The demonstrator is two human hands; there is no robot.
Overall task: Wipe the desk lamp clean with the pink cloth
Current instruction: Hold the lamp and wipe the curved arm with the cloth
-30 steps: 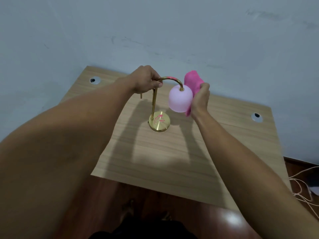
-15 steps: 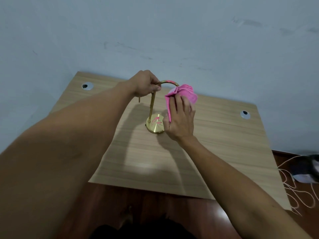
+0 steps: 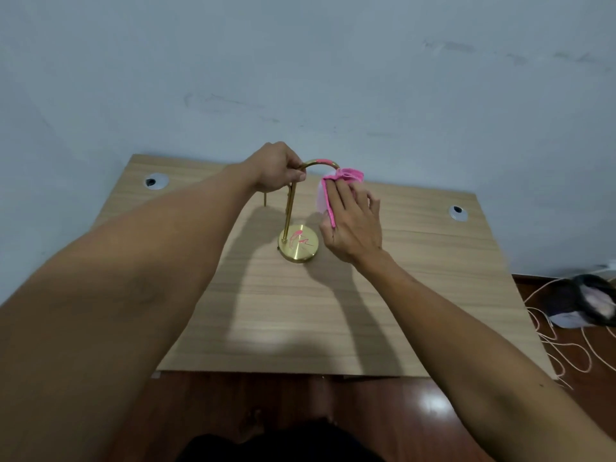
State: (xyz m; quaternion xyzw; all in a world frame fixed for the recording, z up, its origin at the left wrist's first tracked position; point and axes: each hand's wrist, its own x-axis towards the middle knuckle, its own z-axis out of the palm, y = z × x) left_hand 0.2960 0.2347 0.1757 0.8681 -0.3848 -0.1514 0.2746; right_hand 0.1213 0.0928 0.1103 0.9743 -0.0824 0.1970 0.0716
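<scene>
Right hand point(image 3: 353, 225) slid cloth point(image 3: 343, 176) lower on shade point(image 3: 319, 199); left fingers point(image 3: 295, 176) still gripping lamp arm point(image 3: 318, 162).

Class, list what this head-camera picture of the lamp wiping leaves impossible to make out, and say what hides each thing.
1. Pale pink round lamp shade: mostly covered by the pink cloth and the right hand.
2. Top of the gold metal lamp stem: inside the left hand grip.
3. Dark object on the floor: blurred, cut by the right edge.
</scene>
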